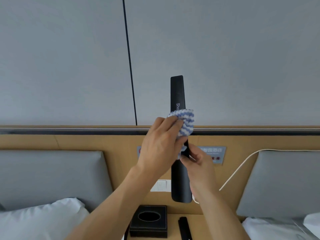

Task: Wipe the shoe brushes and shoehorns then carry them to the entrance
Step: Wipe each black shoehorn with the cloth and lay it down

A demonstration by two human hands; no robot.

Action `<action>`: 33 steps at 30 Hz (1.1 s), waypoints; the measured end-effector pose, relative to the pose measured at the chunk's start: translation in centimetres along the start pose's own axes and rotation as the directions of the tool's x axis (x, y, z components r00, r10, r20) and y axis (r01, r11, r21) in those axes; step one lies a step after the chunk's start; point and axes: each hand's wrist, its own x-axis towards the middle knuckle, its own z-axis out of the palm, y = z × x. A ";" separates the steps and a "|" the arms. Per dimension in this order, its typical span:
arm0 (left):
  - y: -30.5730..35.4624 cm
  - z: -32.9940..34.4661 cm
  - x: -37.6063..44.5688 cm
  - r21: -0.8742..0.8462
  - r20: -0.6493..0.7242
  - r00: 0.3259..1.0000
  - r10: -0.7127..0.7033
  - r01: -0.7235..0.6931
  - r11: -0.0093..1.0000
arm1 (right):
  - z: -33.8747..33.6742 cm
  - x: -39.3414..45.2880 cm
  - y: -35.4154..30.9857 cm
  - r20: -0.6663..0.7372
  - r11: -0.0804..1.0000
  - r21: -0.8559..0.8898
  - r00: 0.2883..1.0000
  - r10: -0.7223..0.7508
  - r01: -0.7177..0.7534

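I hold a long black shoehorn [178, 94] upright in front of the wall, white lettering on its upper part. My right hand [199, 163] pinches its narrow middle from the right. My left hand [159, 144] grips a blue-and-white striped cloth [186, 122] wrapped around the shoehorn just above the right hand. The wide lower end of the shoehorn hangs below both hands. A second black item [185, 228], long and narrow, lies on the nightstand below; I cannot tell whether it is a brush or a shoehorn.
A black tissue box [149, 222] stands on the wooden nightstand [207, 222] between two beds with white pillows [43, 220] and grey headboards [52, 175]. A white cable [242, 163] hangs at the right. A switch panel [161, 185] and a sign [212, 153] sit on the wooden wall panel.
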 end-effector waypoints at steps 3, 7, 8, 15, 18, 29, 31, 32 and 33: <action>-0.1 0.0 -0.9 -0.006 0.093 0.995 0.030 -0.030 1.000 | -0.6 0.1 -0.1 0.025 0.999 0.029 1.000 -0.015 0.014; -0.8 -0.3 -0.4 -0.057 0.062 0.998 0.033 -0.030 0.998 | -0.4 -0.2 0.1 0.053 1.000 -0.011 0.999 -0.012 0.012; -1.0 -0.5 0.1 -0.065 0.046 0.998 0.031 -0.028 0.997 | -0.3 -0.2 0.2 0.061 1.000 -0.017 0.998 -0.005 0.006; -2.3 -2.5 5.2 0.040 -0.085 0.995 -0.050 0.053 0.998 | 0.0 -0.1 -0.2 0.114 0.996 -0.081 0.993 -0.019 0.028; -3.1 -3.7 8.1 0.121 -0.117 0.990 -0.083 0.097 0.988 | 0.4 -0.2 -0.1 0.132 0.996 -0.087 0.991 -0.026 0.038; -3.2 -5.7 12.9 0.076 -0.111 0.990 -0.090 0.099 0.992 | 0.9 1.0 -1.2 0.132 0.996 0.002 0.987 -0.091 0.091; -2.6 -5.1 12.0 0.023 -0.052 0.995 -0.087 0.089 0.996 | 0.9 1.5 -1.6 0.127 0.994 0.077 0.988 -0.089 0.079; -2.3 -4.7 11.4 -0.005 -0.020 0.996 -0.081 0.081 0.997 | 0.9 1.7 -1.8 0.130 0.989 0.132 0.987 -0.090 0.073; -1.9 -4.2 10.8 -0.034 0.008 0.997 -0.074 0.074 0.997 | 0.9 1.9 -2.0 0.133 0.981 0.184 0.987 -0.093 0.067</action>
